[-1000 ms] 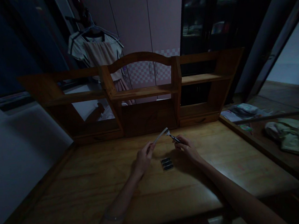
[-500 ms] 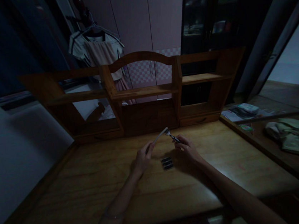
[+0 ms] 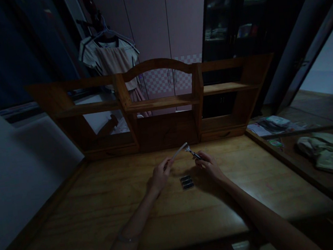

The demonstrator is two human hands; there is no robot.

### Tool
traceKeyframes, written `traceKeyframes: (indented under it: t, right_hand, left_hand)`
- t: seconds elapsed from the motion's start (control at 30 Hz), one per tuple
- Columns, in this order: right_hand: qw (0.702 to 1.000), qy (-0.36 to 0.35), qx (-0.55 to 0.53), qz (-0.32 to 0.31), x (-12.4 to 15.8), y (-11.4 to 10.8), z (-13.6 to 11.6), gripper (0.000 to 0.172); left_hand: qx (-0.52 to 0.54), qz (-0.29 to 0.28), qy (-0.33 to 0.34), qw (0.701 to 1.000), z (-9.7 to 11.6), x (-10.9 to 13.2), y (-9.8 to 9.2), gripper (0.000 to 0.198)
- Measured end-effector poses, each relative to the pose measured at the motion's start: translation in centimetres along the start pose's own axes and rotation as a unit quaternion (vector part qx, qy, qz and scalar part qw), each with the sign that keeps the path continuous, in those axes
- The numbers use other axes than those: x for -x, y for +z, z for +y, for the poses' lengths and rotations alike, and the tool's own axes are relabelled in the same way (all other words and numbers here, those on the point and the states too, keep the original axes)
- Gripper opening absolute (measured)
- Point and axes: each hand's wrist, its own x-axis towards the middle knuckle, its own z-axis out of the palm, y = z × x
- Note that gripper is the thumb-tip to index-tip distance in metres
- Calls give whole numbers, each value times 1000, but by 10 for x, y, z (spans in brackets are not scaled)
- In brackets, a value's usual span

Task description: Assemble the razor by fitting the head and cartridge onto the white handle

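The room is dim. A broad wooden desk (image 3: 103,204) fills the lower half of the view, its grain catching a little light toward the right. At its back edge stands a wooden shelf unit (image 3: 160,101) with an arched middle section and open compartments on either side.

Over the far middle of the desk, the left hand (image 3: 159,176) has its fingers pinched together on the lower end of a pale stick (image 3: 179,151), which slants up and to the right. The right hand (image 3: 210,167) is closed around a razor handle (image 3: 193,153), whose metal tip points up and left, just beside the stick's upper end. I cannot tell whether the two tips touch. Three small dark cartridges (image 3: 186,182) lie in a row on the desk between the hands, near both. A thin bracelet (image 3: 128,238) circles the left wrist.

Behind the shelf unit, clothes (image 3: 110,57) hang on a hanger in front of pale wardrobe doors (image 3: 157,21), and a dark cabinet (image 3: 232,17) stands to the right. On a side surface at right lie papers (image 3: 270,124) and a crumpled cloth (image 3: 329,152).
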Motion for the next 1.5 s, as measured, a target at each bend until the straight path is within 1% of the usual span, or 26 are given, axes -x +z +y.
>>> traceKeyframes:
  t: [0.07, 0.23, 0.37, 0.5, 0.67, 0.8, 0.87, 0.97, 1.03, 1.2, 1.27, 1.4, 1.43, 1.5]
  right_hand:
    - [1000, 0, 4, 0, 0, 0, -1, 12]
    - [1000, 4, 6, -1, 1, 0, -2, 13]
    - [1000, 4, 14, 0, -1, 0, 1, 12]
    - [1000, 5, 5, 2, -1, 0, 1, 11]
    - [1000, 2, -4, -5, 0, 0, -3, 12]
    - [1000, 7, -5, -6, 0, 0, -4, 13]
    - [1000, 8, -7, -5, 0, 0, -3, 13]
    - [1000, 6, -3, -2, 0, -1, -3, 12]
    - [1000, 7, -4, -5, 0, -1, -3, 12]
    - [1000, 12, -8, 0, 0, -1, -3, 13]
    - [1000, 10, -10, 2, 0, -1, -3, 12]
    - [1000, 6, -18, -6, 1, 0, -4, 12]
    - [1000, 8, -18, -5, 1, 0, -4, 12]
    - [1000, 10, -14, -1, 1, 0, -5, 13]
  left_hand:
    - [-3, 15, -5, 1000, -1, 0, 0, 36]
    - [12, -17, 15, 1000, 1, 0, 1, 35]
    - [3, 1, 9, 1000, 2, 1, 0, 35]
    - [5, -6, 17, 1000, -1, 0, 1, 34]
    - [-4, 9, 4, 1000, -5, -1, 1, 33]
    - [13, -4, 21, 1000, -3, 0, 1, 33]
    - [9, -9, 19, 1000, -1, 0, 1, 33]
    - [-1, 7, 1, 1000, 1, 0, -1, 34]
    - [4, 11, 3, 1000, 2, 1, -1, 35]
    - [13, -28, 16, 999, 2, 2, 1, 34]
    - [10, -21, 11, 1000, 1, 1, 2, 34]
    - [12, 13, 7, 1000, 0, 1, -1, 35]
    - [13, 14, 9, 1000, 1, 1, -1, 35]
    - [13, -2, 13, 1000, 3, 1, -2, 35]
